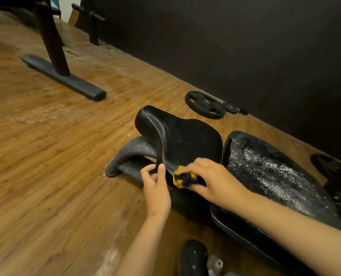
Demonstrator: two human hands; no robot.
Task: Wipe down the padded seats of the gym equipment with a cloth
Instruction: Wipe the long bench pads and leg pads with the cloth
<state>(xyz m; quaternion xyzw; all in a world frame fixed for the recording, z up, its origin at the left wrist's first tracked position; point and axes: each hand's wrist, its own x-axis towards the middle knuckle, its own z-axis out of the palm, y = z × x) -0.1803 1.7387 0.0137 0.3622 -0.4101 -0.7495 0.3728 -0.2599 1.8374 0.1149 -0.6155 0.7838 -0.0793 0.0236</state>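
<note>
Head view: right hand [211, 180] grips yellow cloth [180, 177] at near edge of black saddle seat [181, 140], left hand [156, 188] pinching that edge alongside; seat's length runs away from both hands.

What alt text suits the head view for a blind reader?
A person's right hand holds a yellow-and-black cloth against the near edge of a black padded seat, while the left hand pinches that edge. A dusty black pad lies to the right, and weight plates lie on the wooden floor by a dark wall.
</note>
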